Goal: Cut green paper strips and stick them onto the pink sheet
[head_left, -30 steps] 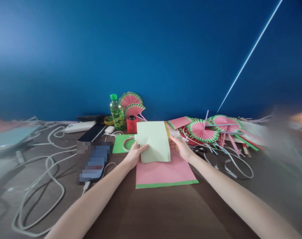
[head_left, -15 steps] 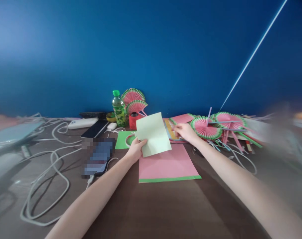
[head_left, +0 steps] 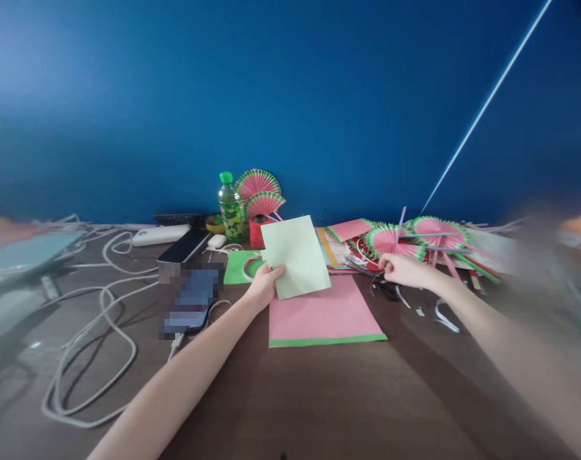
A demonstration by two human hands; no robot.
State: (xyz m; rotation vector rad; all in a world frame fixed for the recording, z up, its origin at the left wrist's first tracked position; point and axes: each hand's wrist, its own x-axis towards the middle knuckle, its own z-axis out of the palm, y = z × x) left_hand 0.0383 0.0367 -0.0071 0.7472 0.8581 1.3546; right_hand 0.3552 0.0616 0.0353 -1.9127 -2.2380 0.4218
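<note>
My left hand (head_left: 264, 286) pinches a pale green sheet of paper (head_left: 297, 255) by its lower left side, thumb on top. The sheet is tilted above a pink sheet (head_left: 319, 316) with a green strip along its front edge. A roll of tape (head_left: 248, 268) lies by the left fingertips, on a bright green sheet (head_left: 233, 271). My right hand (head_left: 408, 271) is closed over the dark tangle of cords (head_left: 385, 289), right of the pink sheet. Whatever its fingers hold, if anything, I cannot make out.
Pink and green pleated paper fans (head_left: 395, 244) are heaped at the right back. A green-capped bottle (head_left: 231, 211) and a red spool (head_left: 257, 231) stand at the back. Left are a phone (head_left: 192, 300), a white power bank (head_left: 160, 235) and a looped white cable (head_left: 134, 348).
My right hand has moved right and toward me, from the yellow item behind the pink sheet to the dark cords. The left hand keeps the pale green paper in nearly the same place.
</note>
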